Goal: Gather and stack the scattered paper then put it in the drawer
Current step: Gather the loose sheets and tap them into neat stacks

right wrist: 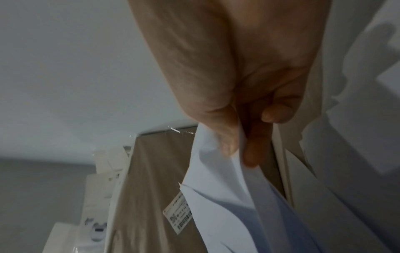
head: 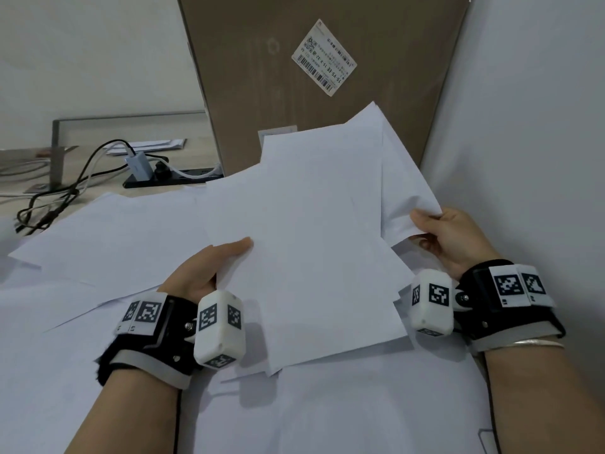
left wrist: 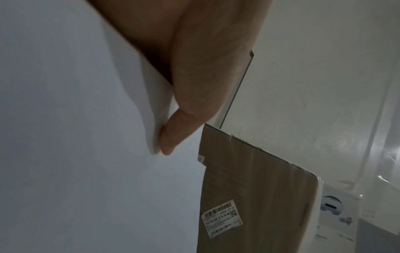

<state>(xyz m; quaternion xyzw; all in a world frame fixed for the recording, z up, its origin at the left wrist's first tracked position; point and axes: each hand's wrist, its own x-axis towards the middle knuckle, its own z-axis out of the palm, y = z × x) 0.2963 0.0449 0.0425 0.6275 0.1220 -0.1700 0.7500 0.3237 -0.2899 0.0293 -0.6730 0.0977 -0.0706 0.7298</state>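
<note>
I hold a loose, uneven bunch of white paper sheets (head: pixel 314 231) above the table, their corners fanned out. My left hand (head: pixel 209 267) grips the bunch's left edge, thumb on top (left wrist: pixel 173 137) and fingers hidden underneath. My right hand (head: pixel 448 237) pinches the right-hand sheets (right wrist: pixel 218 196) between thumb and fingers. More white sheets (head: pixel 108 237) lie scattered flat over the table, overlapping one another, to the left and in front of me. No drawer is in view.
A tall brown cardboard box (head: pixel 320 70) with a barcode label stands upright right behind the paper. A white wall (head: pixel 530 126) closes off the right side. At the back left lie a black power strip (head: pixel 170 178) with a charger, tangled cables (head: pixel 55 198) and a metal bracket.
</note>
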